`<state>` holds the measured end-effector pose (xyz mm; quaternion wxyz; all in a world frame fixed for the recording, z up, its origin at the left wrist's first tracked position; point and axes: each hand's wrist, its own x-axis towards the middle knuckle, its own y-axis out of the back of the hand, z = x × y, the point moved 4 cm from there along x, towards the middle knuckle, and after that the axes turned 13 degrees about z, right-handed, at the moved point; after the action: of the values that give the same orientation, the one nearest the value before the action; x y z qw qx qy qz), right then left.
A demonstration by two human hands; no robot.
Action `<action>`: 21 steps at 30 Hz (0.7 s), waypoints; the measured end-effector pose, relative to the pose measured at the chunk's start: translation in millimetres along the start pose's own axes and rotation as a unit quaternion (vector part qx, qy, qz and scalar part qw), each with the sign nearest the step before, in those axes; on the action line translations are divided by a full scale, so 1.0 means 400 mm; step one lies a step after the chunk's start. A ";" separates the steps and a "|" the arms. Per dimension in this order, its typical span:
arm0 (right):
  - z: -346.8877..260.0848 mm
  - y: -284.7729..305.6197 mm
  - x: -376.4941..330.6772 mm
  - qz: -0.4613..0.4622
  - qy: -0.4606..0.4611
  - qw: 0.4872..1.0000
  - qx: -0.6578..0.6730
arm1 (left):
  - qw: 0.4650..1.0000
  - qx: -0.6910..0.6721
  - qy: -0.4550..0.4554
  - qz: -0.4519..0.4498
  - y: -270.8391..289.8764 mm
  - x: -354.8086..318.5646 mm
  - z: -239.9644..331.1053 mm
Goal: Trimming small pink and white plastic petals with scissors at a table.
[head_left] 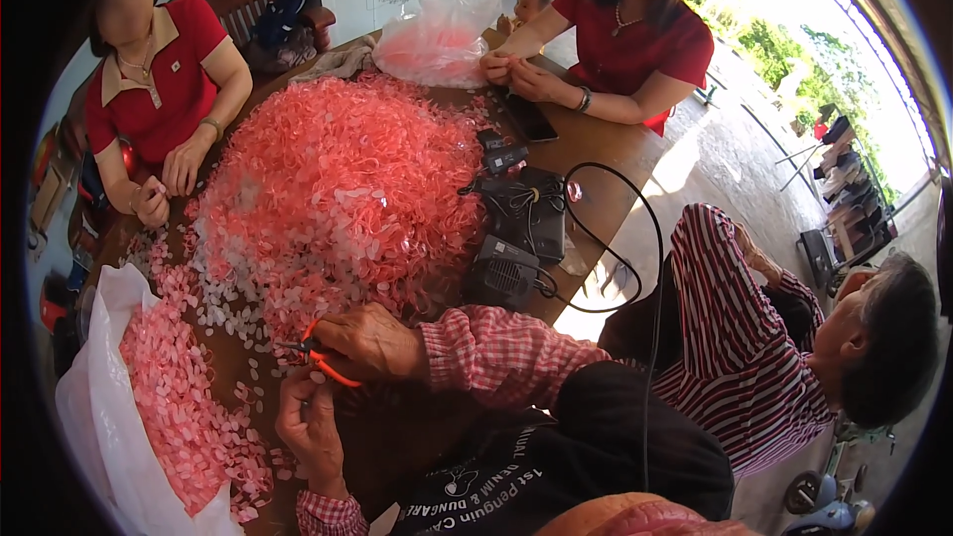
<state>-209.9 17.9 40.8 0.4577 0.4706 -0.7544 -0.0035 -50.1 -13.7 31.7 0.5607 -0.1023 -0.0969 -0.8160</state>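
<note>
My right hand is closed around a small pair of cutters with orange handles; their dark jaws point left. Just below, my left hand is raised with thumb and fingers pinched on a small pale pink piece, close to the cutters. Beyond my hands rises a big heap of pink plastic pieces, a tangle of thin strips. Loose flat pink ovals lie to the left, partly on a white plastic bag.
On the brown table to the right are black power adapters, a black cable and a phone. A clear bag of pink pieces stands behind the heap. Two people in red sit across; a person in stripes sits at right.
</note>
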 end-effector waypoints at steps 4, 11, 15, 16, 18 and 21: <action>0.000 0.003 0.001 -0.002 0.004 1.000 -0.021 | 0.999 -0.033 0.015 0.023 0.007 -0.001 -0.003; -0.011 0.003 0.006 0.011 0.010 1.000 -0.013 | 0.999 -0.020 0.028 0.038 0.018 0.003 -0.012; -0.014 -0.001 0.001 0.012 0.012 1.000 -0.015 | 0.999 -0.012 0.020 0.036 0.016 0.002 -0.009; -0.015 -0.003 0.000 0.014 0.010 1.000 -0.018 | 0.999 -0.012 0.019 0.036 0.016 0.001 -0.009; -0.017 -0.004 -0.002 0.017 0.009 1.000 -0.020 | 0.999 -0.023 0.028 0.040 0.017 -0.002 -0.011; -0.021 -0.005 -0.005 0.020 0.011 1.000 -0.017 | 0.999 -0.004 0.015 0.031 0.024 -0.003 -0.016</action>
<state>-202.5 21.7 43.3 0.4733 0.4480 -0.7585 -0.0020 -41.0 -17.7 25.6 0.5868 -0.0958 -0.0819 -0.7999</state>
